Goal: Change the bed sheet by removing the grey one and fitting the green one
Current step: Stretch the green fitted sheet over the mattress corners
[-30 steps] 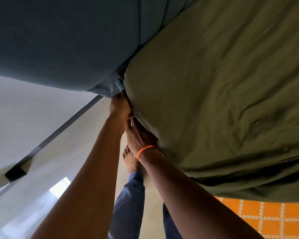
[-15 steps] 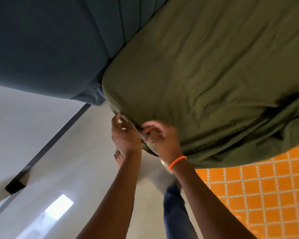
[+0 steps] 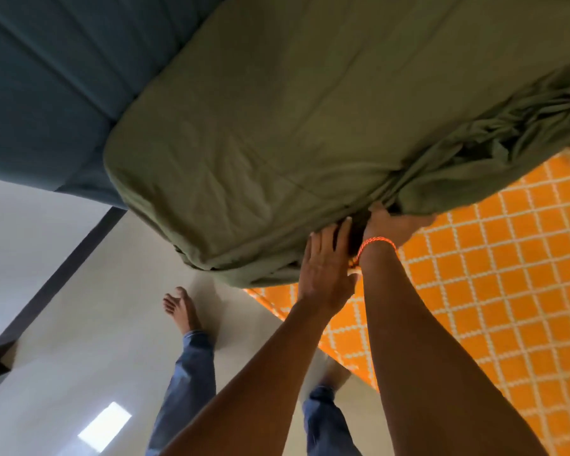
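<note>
Green sheet [image 3: 277, 133]: left hand [image 3: 326, 261] presses flat, right hand [image 3: 392, 225] grips its edge

Looking steeply down from head height, one wide-angle view only, tilted so the green sheet [image 3: 277, 133] is filling the upper frame, close above both forearms; probably bending the floor [image 3: 79, 324] edges at lower left.

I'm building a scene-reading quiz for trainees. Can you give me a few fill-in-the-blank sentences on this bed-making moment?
1. The sheet stretched over the mattress corner is ____.
2. The right hand's wrist wears an ____ band.
3. The rug under the bed's edge is orange with a ____ lattice.
4. The left hand presses flat against the ____ sheet.

Missing words: green; orange; white; green
</note>
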{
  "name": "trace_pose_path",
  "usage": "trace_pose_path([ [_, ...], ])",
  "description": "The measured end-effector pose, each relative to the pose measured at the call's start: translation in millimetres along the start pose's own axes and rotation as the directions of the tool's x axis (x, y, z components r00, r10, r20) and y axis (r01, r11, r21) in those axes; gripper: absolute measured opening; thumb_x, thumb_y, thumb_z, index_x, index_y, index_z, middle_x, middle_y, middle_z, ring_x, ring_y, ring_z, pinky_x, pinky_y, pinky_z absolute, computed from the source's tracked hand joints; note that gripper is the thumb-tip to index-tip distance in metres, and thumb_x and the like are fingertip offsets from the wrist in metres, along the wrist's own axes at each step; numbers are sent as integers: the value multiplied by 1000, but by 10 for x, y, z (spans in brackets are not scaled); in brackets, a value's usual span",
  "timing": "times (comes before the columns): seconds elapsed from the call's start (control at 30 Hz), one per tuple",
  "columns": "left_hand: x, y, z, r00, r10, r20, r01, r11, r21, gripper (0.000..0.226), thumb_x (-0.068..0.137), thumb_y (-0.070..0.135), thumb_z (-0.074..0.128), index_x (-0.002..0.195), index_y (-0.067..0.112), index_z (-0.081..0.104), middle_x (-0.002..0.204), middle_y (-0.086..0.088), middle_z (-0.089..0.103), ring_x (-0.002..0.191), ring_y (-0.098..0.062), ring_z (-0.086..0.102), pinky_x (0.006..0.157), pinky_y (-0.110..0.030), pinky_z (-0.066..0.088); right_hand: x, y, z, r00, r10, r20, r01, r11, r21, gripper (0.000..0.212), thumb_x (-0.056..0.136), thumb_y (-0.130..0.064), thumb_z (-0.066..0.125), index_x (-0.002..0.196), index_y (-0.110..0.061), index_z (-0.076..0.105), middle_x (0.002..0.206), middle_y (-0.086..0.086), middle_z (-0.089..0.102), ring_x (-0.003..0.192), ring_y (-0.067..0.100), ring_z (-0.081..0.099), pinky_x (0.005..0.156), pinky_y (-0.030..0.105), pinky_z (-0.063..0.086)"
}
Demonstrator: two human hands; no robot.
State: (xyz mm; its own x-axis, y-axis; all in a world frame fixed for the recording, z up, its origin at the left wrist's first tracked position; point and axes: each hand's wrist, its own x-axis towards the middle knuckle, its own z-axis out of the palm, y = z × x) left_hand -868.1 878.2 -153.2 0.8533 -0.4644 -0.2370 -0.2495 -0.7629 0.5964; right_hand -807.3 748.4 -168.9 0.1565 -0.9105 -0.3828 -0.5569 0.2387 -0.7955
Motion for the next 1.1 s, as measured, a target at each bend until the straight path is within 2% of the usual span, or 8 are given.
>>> trace_pose_path([
  [0.1, -101, 155, 263, 995, -91, -27, 93, 993, 72, 85, 89, 26, 72, 164, 22, 31, 127, -10, 59, 113, -31, 55, 103, -45, 46, 356, -181, -91, 956, 178, 232, -266, 856, 443, 103, 54, -20, 94, 144, -7, 44, 131, 15, 66, 110, 33, 69, 95, 54, 58],
  [0.3, -346, 153, 300, 928, -372, 15, 370, 917, -149, 32, 86, 26, 53, 96, 31, 82, 96, 0, 80, 95, -30, 73, 82, -33, 56, 887, 90, -738, 730, 282, 622, -555, 775, 302, 72, 69, -43, 93, 131, -15, 69, 124, 9, 74, 113, 31, 71, 102, 53, 54],
  [0.53, -1042, 599, 685, 786, -617, -45, 586, 766, -264, 24, 97, 14, 58, 91, 22, 79, 90, 4, 77, 85, -22, 70, 71, -32, 51, 489, 904, -1387, 867, 296, 401, -434, 844, 315, 29, 83, -21, 85, 107, -7, 76, 101, 10, 77, 97, 31, 73, 87, 50, 61],
  [0.67, -976, 1025, 852, 544, -747, 382, 672, 117, -731, 45, 106, 50, 54, 90, 13, 75, 84, -5, 78, 83, -32, 74, 68, -33, 56, -66, 1493, -1909, 878, 236, 416, -290, 954, 71, 20, 81, -30, 64, 69, -17, 73, 61, -5, 65, 66, 20, 52, 63, 34, 44],
  [0.7, -964, 1114, 872, 546, -763, 346, 644, 118, -756, 48, 104, 55, 56, 91, 12, 73, 87, -8, 78, 85, -34, 74, 69, -35, 56, -235, 1637, -2065, 853, 215, 475, -263, 964, 35, 21, 79, -26, 59, 64, -22, 73, 57, -9, 62, 62, 19, 49, 62, 36, 41],
  [0.83, -629, 1254, 692, 720, -533, -444, 473, 845, -249, 34, 86, 31, 77, 110, 15, 60, 116, -8, 59, 116, -35, 55, 93, -41, 42, -339, 1720, -2341, 868, -22, 495, 105, 984, -141, 26, 83, -26, 54, 62, -30, 69, 56, -13, 61, 55, 10, 54, 60, 31, 41],
  [0.97, -95, 1226, 714, 946, -290, -146, 291, 957, -17, 104, 81, 44, 82, 161, 18, 21, 150, -13, 51, 145, -32, 42, 130, -46, 10, 34, 1274, -2197, 861, -301, 410, 436, 851, -293, 17, 93, -18, 56, 99, -16, 72, 95, 8, 71, 88, 26, 64, 74, 37, 47],
  [1.1, -27, 1229, 931, 954, -282, 98, 294, 944, -147, 78, 94, 35, 71, 162, 35, 32, 128, -21, 69, 120, -42, 63, 100, -44, 51, 351, 649, -1951, 769, -553, 321, 625, 755, -198, 35, 82, -7, 55, 115, -13, 64, 114, 12, 56, 102, 35, 56, 83, 43, 47],
])
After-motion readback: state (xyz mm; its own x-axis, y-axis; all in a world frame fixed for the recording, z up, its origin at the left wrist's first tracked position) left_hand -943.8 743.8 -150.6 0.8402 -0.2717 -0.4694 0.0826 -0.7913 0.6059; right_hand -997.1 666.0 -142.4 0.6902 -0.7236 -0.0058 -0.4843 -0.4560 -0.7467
